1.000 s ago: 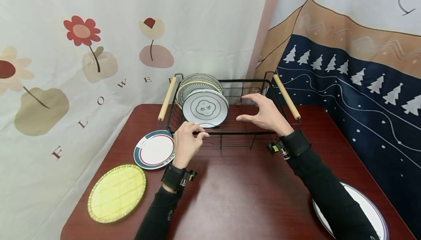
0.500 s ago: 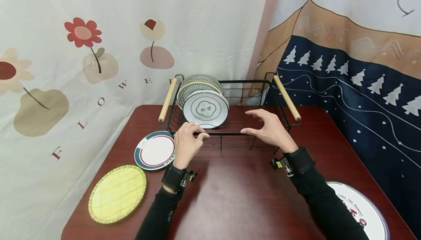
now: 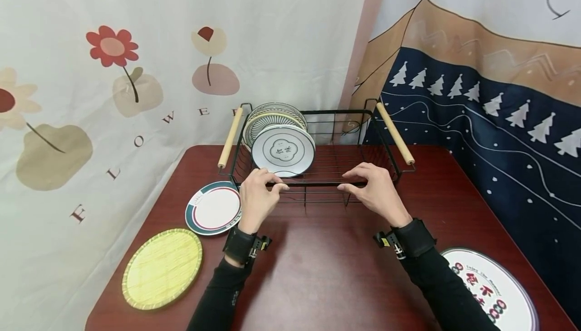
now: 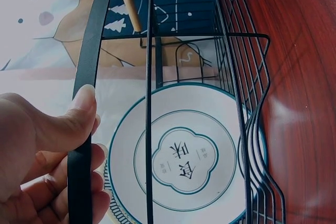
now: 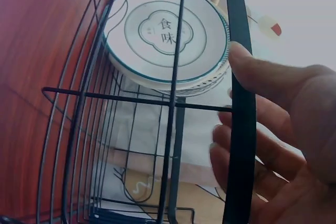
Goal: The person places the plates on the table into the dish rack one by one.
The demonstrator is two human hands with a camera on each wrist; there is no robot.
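- The left hand [image 3: 255, 197] grips the near rim of the black wire dish rack [image 3: 317, 182], thumb on top of the flat bar and fingers curled beneath it; the left wrist view shows the thumb [image 4: 79, 111] pressed along that bar.
- The right hand [image 3: 374, 192] grasps the same front rim further to the right, fingers wrapped over the bar, as the right wrist view confirms.
- The rack stands on the dark red bench [image 3: 327, 265] toward its far edge, close to the curtains, with a wooden handle [image 3: 230, 136] on each side.
- Several plates stand upright in the rack's left part; the front one is a white plate with a teal rim [image 3: 283, 150] and a printed emblem.
- A green-rimmed plate [image 3: 212, 207] lies flat on the bench just left of the left hand, and a yellow woven mat [image 3: 162, 267] lies nearer the person.
- A white plate with red lettering [image 3: 492, 290] lies at the near right corner.
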